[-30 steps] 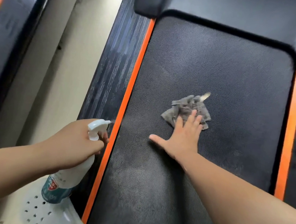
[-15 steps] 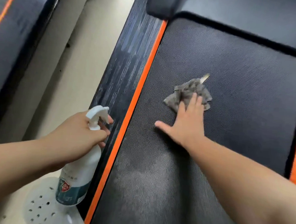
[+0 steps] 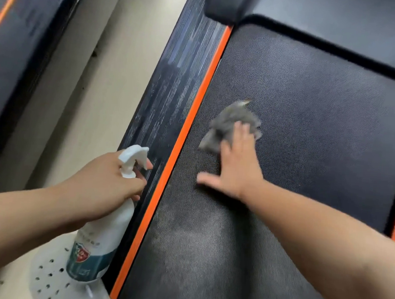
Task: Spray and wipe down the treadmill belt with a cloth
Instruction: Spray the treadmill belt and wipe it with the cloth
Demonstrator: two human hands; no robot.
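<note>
Lying crumpled on the treadmill belt [image 3: 308,133], near its left orange strip [image 3: 189,123], the cloth [image 3: 228,128] sits under the right hand [image 3: 236,172], fingers flat, pressing for wiping. Left hand [image 3: 106,180] grips the spray bottle [image 3: 103,231] off-belt, probably ready for respraying.

A beige floor [image 3: 84,100] runs left of the left-hand fingers [image 3: 137,184]; beyond it stands a dark neighbouring machine [image 3: 29,53] with an orange stripe. Below those fingers lies a white perforated plastic piece [image 3: 45,276]

A single head-worn camera looks forward and steeply down, close over the treadmill belt [image 3: 308,133] and both forearms.
</note>
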